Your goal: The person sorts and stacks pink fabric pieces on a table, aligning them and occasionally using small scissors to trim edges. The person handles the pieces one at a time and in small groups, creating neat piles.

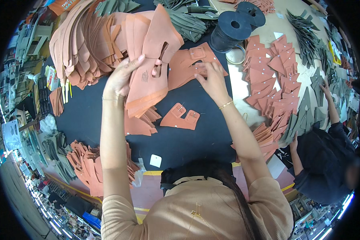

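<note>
My left hand (122, 76) grips a stack of terracotta leather cut pieces (148, 76), lifted and tilted above the dark table (88, 116). My right hand (212, 78) presses its fingers on a flat terracotta piece with a buckle (188, 64) lying on the table. Nearer to me lies a smaller terracotta buckle piece (181, 117). More of the same pieces fan out under the held stack (138, 122).
A big fanned pile of terracotta pieces (84, 40) lies at the far left, another heap (86, 166) at the near left. Black spools (232, 30) stand beyond. Triangular terracotta and grey-green pieces (276, 76) cover the right side, where another person (328, 160) in dark clothing works.
</note>
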A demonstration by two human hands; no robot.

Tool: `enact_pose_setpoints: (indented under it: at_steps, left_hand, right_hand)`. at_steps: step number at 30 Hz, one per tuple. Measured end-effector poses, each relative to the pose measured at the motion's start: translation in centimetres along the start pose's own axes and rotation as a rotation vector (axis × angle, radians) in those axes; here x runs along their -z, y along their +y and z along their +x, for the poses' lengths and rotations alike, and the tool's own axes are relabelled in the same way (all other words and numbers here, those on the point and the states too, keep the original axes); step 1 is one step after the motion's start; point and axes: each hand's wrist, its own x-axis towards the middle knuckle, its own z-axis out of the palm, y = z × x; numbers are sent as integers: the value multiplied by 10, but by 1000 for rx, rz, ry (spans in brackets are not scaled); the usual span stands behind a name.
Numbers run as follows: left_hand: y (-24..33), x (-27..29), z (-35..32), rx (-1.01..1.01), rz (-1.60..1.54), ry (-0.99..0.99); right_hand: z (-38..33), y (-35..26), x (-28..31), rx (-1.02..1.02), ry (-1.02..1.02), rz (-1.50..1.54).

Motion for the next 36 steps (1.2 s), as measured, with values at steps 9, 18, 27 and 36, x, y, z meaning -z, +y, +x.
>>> enact_pose_setpoints:
  at_steps: [9, 18, 27, 36]
  left_hand:
    - [-42, -25, -16, -31, 304, 121]
    - [-68, -44, -30, 102, 309, 60]
    - [-92, -65, -54, 32, 227, 98]
    - [-110, -79, -82, -99, 18, 229]
  right_hand:
    - [-48, -77, 3, -241, -99, 1052]
    - [-49, -91, 32, -352, -173, 1195]
    - [-81, -61, 30, -420, -79, 1341]
    - [-92, -58, 37, -426, -63, 1374]
